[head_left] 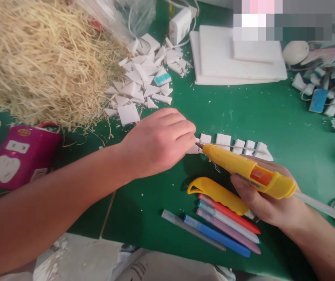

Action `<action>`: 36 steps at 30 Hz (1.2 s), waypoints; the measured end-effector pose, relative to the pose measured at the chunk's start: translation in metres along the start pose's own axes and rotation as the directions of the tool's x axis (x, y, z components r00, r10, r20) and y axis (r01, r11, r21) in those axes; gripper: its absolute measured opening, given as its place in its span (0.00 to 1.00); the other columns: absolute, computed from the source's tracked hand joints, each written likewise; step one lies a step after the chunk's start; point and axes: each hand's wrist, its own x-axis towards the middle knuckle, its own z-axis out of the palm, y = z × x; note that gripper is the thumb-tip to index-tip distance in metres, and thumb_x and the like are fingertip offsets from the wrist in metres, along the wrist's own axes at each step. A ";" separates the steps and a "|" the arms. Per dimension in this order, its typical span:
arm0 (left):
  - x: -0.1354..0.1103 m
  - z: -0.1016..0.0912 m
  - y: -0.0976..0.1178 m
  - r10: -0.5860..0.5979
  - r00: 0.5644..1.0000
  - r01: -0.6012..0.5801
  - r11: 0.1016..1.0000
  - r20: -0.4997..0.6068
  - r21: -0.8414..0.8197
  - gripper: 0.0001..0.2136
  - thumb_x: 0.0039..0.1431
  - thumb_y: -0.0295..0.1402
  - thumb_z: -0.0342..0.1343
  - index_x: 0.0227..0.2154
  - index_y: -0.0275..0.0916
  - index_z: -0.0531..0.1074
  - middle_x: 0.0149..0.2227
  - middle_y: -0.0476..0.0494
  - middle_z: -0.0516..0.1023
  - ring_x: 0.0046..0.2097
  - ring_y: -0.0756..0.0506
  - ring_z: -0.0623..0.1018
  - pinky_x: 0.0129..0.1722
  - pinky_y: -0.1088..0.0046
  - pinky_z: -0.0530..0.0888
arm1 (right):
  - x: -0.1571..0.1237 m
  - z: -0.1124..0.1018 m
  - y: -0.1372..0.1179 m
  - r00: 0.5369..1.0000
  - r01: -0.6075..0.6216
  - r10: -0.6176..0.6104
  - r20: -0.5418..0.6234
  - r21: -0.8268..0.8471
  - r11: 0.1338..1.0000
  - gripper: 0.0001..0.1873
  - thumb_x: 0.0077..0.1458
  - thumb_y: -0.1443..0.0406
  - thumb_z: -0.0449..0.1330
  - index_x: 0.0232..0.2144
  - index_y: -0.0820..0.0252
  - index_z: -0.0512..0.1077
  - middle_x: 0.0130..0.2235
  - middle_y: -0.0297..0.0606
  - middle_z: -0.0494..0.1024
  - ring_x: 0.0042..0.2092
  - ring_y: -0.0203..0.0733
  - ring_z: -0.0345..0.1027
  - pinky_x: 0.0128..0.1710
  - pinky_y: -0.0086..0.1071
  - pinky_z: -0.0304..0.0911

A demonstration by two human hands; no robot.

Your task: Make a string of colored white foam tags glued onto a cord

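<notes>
My right hand is closed around a yellow hot glue gun with a clear glue stick running out of its back. The metal nozzle points left and ends right beside the fingers of my left hand. That left hand is closed, knuckles up, at the left end of a row of small white foam pieces. A thin string runs along the row. Whatever the left fingertips pinch is hidden behind the hand. Below the glue gun lies a yellow utility knife, close to my right thumb.
Several colored pens lie near the front edge. White foam scraps and a straw heap fill the back left. A magenta power box sits left, foam sheets at the back, and more white and blue pieces at right.
</notes>
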 end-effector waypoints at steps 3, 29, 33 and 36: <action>0.000 -0.001 0.001 -0.020 1.000 0.020 0.999 0.010 -0.030 0.14 0.72 0.27 0.50 0.31 0.38 0.76 0.37 0.43 0.82 0.40 0.44 0.79 0.45 0.61 0.78 | -0.001 0.000 0.001 1.000 -0.004 0.004 0.002 0.010 1.000 0.12 0.62 0.69 0.55 0.28 0.52 0.57 0.21 0.25 0.61 0.19 0.30 0.55 0.18 0.24 0.54; -0.003 -0.002 0.003 -0.048 0.998 0.052 0.993 0.038 -0.103 0.12 0.70 0.34 0.54 0.52 0.34 0.73 0.48 0.36 0.82 0.50 0.39 0.81 0.50 0.61 0.77 | -0.001 -0.001 -0.003 0.997 -0.057 0.056 0.053 0.020 0.998 0.14 0.65 0.66 0.55 0.27 0.52 0.57 0.21 0.28 0.63 0.19 0.33 0.57 0.19 0.30 0.55; -0.003 -0.001 0.003 -0.042 0.998 0.047 0.995 0.057 -0.089 0.17 0.71 0.35 0.54 0.58 0.32 0.70 0.50 0.35 0.82 0.50 0.39 0.81 0.51 0.60 0.77 | 0.001 -0.003 -0.004 0.998 -0.061 0.060 0.035 0.036 0.997 0.15 0.66 0.66 0.55 0.26 0.52 0.57 0.21 0.27 0.61 0.18 0.33 0.55 0.18 0.30 0.55; -0.003 -0.002 0.004 -0.049 0.997 0.054 0.994 0.062 -0.090 0.19 0.71 0.32 0.54 0.61 0.31 0.67 0.50 0.35 0.82 0.50 0.40 0.82 0.52 0.62 0.77 | 0.001 -0.002 -0.004 0.998 -0.063 0.062 0.019 0.060 0.996 0.15 0.64 0.67 0.56 0.26 0.53 0.58 0.20 0.26 0.61 0.18 0.32 0.55 0.17 0.29 0.55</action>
